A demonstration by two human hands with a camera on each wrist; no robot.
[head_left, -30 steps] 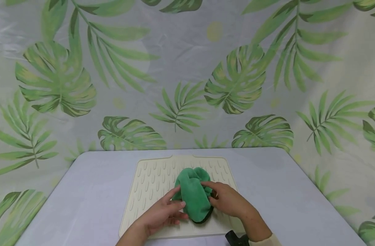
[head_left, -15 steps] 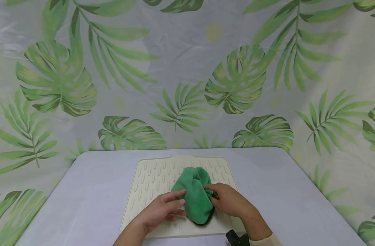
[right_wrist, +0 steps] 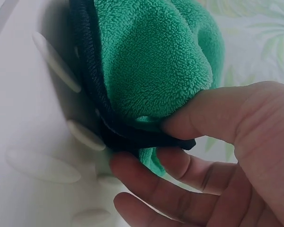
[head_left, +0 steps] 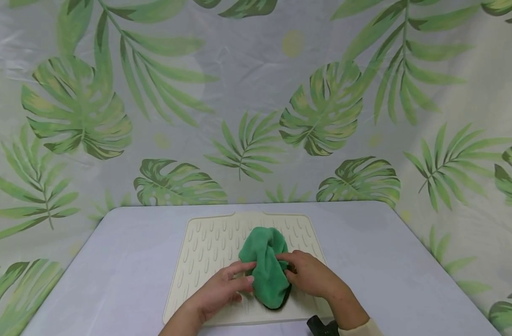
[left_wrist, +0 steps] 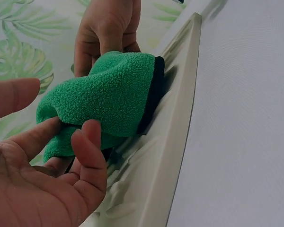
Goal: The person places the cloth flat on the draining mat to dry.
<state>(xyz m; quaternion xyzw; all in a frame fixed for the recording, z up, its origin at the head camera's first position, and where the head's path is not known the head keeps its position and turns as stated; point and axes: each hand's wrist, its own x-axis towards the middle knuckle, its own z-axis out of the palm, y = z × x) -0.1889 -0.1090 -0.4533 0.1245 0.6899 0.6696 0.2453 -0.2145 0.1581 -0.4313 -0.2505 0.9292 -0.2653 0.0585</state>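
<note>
Leaf-print backdrop (head_left: 247, 84), white table (head_left: 126, 270), green cloth (head_left: 267, 270) between two hands

Beyond the grip, the table's far edge meets the printed hanging; under the grip lies a cream mat (head_left: 205, 252) with raised ribs. The cloth, plush with a dark border (right_wrist: 92, 80), sits bunched above the mat, right of its middle (whether its underside presses on the ribs is hard to tell).

From the right, the right hand (head_left: 314, 275) pinches that border, thumb above and a fingertip below, with barely a gap beyond the fabric's thickness. Its lower fingers reach out just over the mat. From the left, the left hand (head_left: 220, 291) keeps a looser shape, fingers spread and softly bent, touching the cloth, one fingertip at a fold.

Left of the grip, a broad stretch of ribbed mat runs to its left edge, then white tabletop; right of it, the mat's edge passes close, beneath the right hand and wrist. Ribs also show past the cloth, up to the mat's notched far edge. Nearer the person than the grip, a black object (head_left: 321, 326) sits beside the right sleeve (head_left: 363, 329).
</note>
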